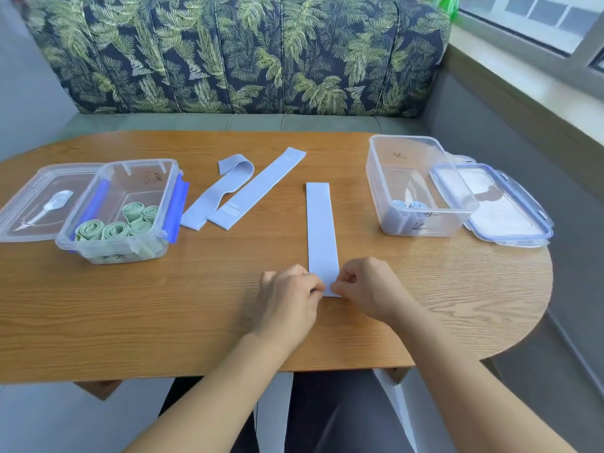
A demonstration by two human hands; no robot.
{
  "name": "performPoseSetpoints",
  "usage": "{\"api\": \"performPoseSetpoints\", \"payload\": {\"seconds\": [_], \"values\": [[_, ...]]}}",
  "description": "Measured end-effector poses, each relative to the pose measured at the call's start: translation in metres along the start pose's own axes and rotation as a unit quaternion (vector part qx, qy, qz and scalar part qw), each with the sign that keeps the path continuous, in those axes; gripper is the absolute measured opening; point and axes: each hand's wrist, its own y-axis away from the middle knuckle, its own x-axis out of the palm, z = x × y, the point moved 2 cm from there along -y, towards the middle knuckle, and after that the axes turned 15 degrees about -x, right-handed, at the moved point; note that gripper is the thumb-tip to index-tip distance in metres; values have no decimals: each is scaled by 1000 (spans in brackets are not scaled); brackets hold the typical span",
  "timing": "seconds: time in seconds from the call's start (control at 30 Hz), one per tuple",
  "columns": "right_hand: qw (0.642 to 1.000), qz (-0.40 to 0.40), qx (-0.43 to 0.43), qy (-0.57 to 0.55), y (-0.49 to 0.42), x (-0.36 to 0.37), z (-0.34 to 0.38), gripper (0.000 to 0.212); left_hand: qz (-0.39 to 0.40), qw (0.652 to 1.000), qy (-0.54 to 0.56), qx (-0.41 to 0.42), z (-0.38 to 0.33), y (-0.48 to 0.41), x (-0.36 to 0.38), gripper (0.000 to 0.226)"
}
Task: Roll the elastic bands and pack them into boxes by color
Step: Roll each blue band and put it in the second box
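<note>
Illumination: bright, even daylight enters from the window (536, 21) at upper right. Shadows on the worktop (163, 305) are soft and faint. Glare whitens the right lid (496, 207). Wide-angle distortion bows the frame edges. Fine detail appears slightly soft, perhaps from compression.

A pale blue band (322, 230) lies flat and straight mid-table. Two more blue bands (251, 192) sprawl unrolled beside the left box (112, 253), which holds green rolls (116, 229). Blue rolls (400, 204) sit in the right box (425, 223).
</note>
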Motion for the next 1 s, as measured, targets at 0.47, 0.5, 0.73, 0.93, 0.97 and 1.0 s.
{"api": "performPoseSetpoints", "payload": {"seconds": [0.47, 0.5, 0.73, 0.93, 0.97, 1.0], "values": [[988, -135, 66, -25, 28, 16, 5, 19, 21, 998, 41, -36, -4, 8, 5, 17], [989, -133, 64, -22, 28, 16, 4, 19, 23, 998, 37, -34, -4, 8, 4, 18], [984, -169, -46, 41, 39, 20, 2, 17, 31, 1000, 3, -6, -6, 5, 2, 20], [982, -157, -96, 32, 38, 23, -6, 11, 52, 999, -4, -7, -3, -1, 3, 18], [983, -153, -98, 33, 37, 21, -7, 10, 55, 998, -1, -9, -3, -2, 3, 17], [983, -149, -99, 33, 35, 20, -7, 10, 58, 998, 2, -10, -2, -2, 3, 17]]}}
